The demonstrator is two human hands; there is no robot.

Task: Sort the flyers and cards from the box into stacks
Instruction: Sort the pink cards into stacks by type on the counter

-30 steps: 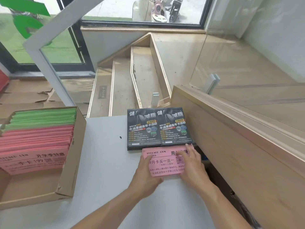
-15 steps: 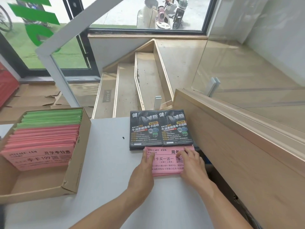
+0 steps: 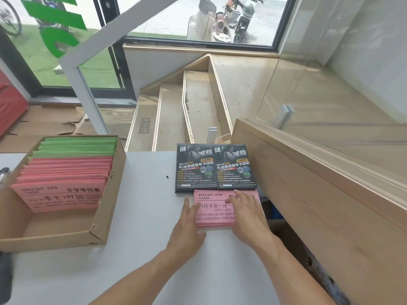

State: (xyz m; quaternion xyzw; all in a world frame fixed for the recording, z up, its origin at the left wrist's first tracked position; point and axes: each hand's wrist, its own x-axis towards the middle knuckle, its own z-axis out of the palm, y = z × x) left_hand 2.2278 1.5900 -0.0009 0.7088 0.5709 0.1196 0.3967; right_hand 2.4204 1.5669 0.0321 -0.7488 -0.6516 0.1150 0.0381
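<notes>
- Grey table stands beside wooden stairs and a window.
- Cardboard box at left holds pink and green flyers.
- Left hand and right hand rest flat, fingers released, on the pink stack, just before the black flyers.

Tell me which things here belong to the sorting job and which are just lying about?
Part of the job:
cardboard box
pink cards in the box
green cards
pink stack under both hands
black flyers
left hand
right hand

Just lying about:
scooters outside
flattened cardboard
stairs
</notes>
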